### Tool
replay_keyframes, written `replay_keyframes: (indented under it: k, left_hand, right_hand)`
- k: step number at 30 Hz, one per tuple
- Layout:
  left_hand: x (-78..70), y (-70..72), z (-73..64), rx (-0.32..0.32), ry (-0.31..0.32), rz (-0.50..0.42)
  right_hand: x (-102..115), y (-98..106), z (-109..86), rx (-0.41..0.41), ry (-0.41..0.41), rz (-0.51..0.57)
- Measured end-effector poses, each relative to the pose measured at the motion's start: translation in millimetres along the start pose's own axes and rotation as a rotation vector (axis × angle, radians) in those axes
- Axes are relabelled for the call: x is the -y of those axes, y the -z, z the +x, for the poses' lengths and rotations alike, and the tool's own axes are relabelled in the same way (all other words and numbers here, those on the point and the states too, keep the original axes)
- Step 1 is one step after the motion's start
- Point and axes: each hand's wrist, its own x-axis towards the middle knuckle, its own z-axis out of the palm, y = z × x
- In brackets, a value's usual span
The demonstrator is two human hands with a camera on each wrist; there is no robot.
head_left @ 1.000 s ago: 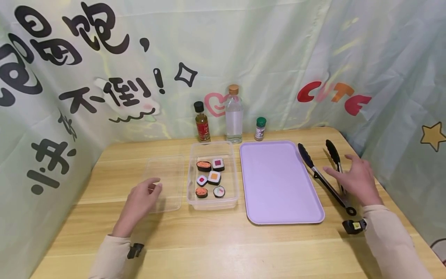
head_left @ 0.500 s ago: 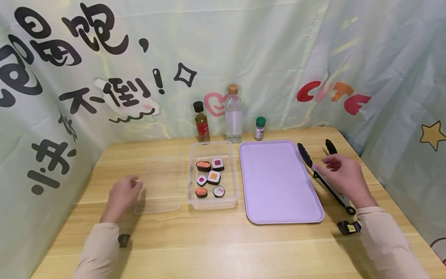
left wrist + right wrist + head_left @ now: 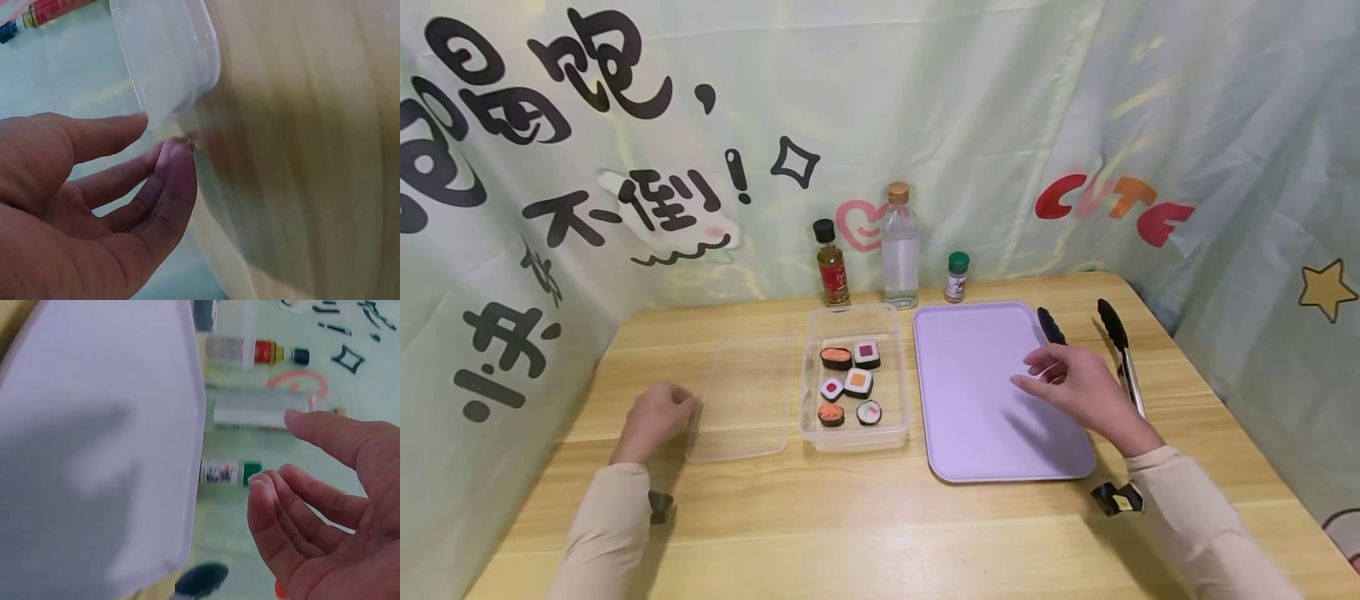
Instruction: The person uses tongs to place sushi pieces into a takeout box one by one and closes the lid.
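My left hand (image 3: 658, 417) is at the left edge of a flat clear plastic lid (image 3: 745, 396). Its thumb and fingers are apart in the left wrist view, near clear plastic; whether they touch the lid I cannot tell. Right of the lid stands a clear plastic container (image 3: 856, 440) with several sushi pieces, one with an orange centre (image 3: 858, 382). Over the right side of a lilac tray (image 3: 970, 392) hovers my right hand (image 3: 1086, 387), fingers loosely bent and holding nothing. Black-tipped tongs (image 3: 1114, 325) lie partly hidden beneath that hand and arm.
Along the back stand a red-labelled sauce bottle (image 3: 833, 275), a tall clear bottle (image 3: 900, 254) and a green-capped shaker (image 3: 957, 279). A printed pale curtain (image 3: 970, 125) rises behind the wooden table (image 3: 850, 533).
My right hand has moved left from the tongs to above the tray. My left hand has drawn back left from over the lid to its left edge.
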Motion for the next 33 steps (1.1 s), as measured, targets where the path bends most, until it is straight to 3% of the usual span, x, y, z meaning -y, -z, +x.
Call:
replay_keyframes:
  k: [7,15,19,23,33]
  left_hand:
    - [0.4,2.4,2.9,0.022,0.036,-0.007]
    - [-1.4,5.0,1.9,0.034,0.011,-0.045]
    - [0.5,9.9,2.9,0.086,-0.017,-0.165]
    - [1.4,12.4,3.6,0.128,-0.005,-0.335]
    - [7.2,20.0,-0.4,0.131,0.001,-0.547]
  right_hand:
    - [12.8,-19.5,3.9,0.079,0.073,0.013]
    - [23.1,-35.8,8.2,0.129,0.114,0.072]
    - [26.7,-39.6,10.2,0.147,0.143,0.1]
    - [30.5,-41.2,11.2,0.164,0.151,0.125]
    - [42.7,-42.6,14.1,0.184,0.186,0.125]
